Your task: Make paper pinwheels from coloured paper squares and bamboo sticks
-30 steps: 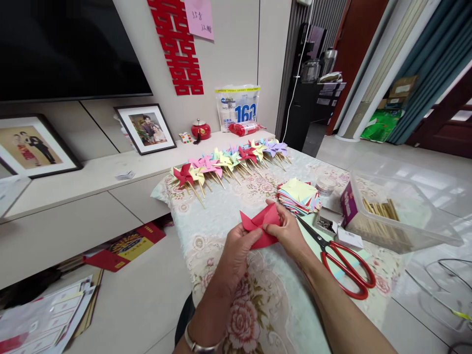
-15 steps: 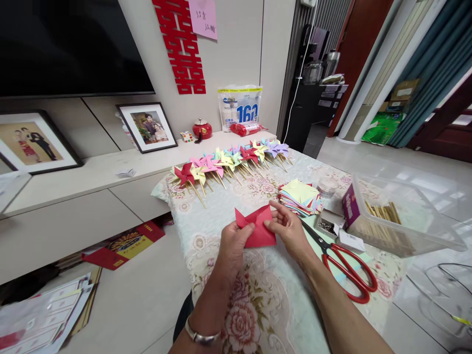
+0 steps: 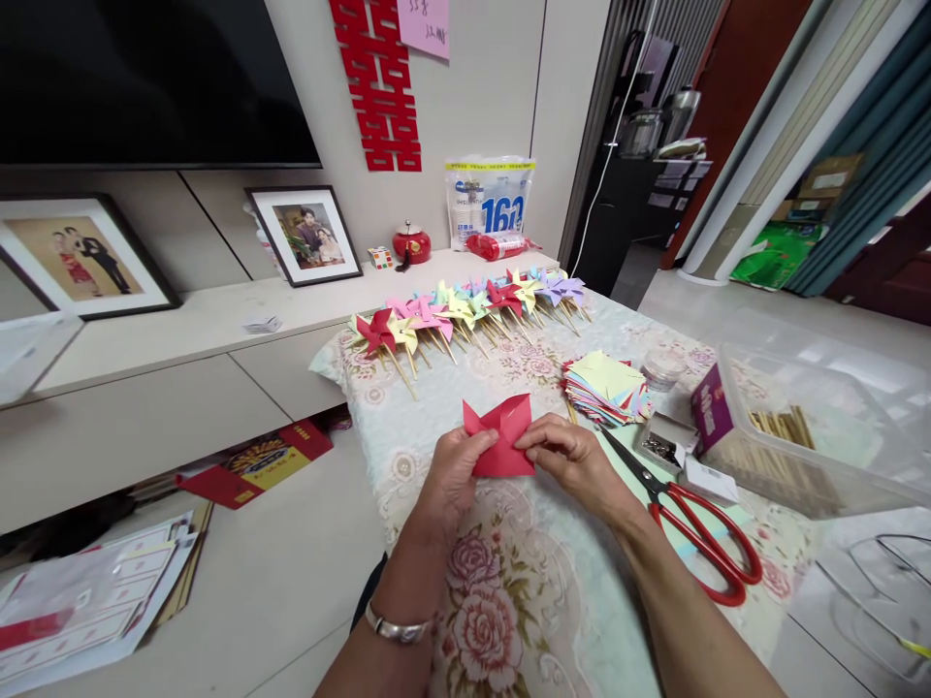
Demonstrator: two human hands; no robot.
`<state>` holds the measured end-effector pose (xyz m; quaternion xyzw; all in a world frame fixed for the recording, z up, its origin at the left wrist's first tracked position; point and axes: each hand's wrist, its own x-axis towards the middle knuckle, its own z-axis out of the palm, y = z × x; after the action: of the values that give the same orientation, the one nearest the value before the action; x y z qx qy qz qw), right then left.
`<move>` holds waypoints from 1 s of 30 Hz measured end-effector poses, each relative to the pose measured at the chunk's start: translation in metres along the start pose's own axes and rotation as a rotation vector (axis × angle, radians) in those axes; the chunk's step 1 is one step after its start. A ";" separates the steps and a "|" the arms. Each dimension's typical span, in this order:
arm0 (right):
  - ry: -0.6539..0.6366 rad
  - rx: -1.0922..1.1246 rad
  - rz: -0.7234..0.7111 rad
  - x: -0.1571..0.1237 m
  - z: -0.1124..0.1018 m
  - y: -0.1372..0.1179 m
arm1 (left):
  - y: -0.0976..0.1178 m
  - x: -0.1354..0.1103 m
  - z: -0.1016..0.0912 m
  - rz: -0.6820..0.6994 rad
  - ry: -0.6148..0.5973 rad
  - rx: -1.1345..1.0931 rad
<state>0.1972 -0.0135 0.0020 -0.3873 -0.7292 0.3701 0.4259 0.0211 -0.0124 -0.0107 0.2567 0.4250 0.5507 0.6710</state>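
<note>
One red paper (image 3: 506,457) is sitting just below mid-frame between the left hand (image 3: 452,469), pinching its left side, and the right hand (image 3: 576,460), pinching its right edge.

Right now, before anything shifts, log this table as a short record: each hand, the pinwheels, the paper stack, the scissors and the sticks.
left hand: gripping folded red paper, thumb on top
right hand: touching the paper's right edge
pinwheels: multicoloured, along the far side of the table
paper stack: beyond the right hand
scissors: red-handled, right of the right hand
sticks: inside the clear box
</note>
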 end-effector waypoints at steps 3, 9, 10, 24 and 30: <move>-0.042 -0.046 -0.026 -0.001 0.000 0.005 | 0.003 -0.002 0.002 -0.005 0.006 0.015; -0.079 -0.021 -0.043 -0.001 -0.001 0.003 | 0.003 -0.004 0.004 0.008 0.024 0.075; -0.081 -0.015 -0.031 0.000 -0.001 0.001 | 0.002 -0.004 0.004 0.012 0.023 0.092; -0.077 0.240 0.325 -0.001 0.008 0.005 | -0.004 -0.005 0.008 0.029 0.030 0.270; -0.065 0.312 0.412 0.001 0.009 0.005 | -0.006 -0.004 0.007 0.036 0.022 0.293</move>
<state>0.1901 -0.0128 -0.0052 -0.4453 -0.5823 0.5692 0.3724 0.0304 -0.0174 -0.0110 0.3536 0.5033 0.4975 0.6117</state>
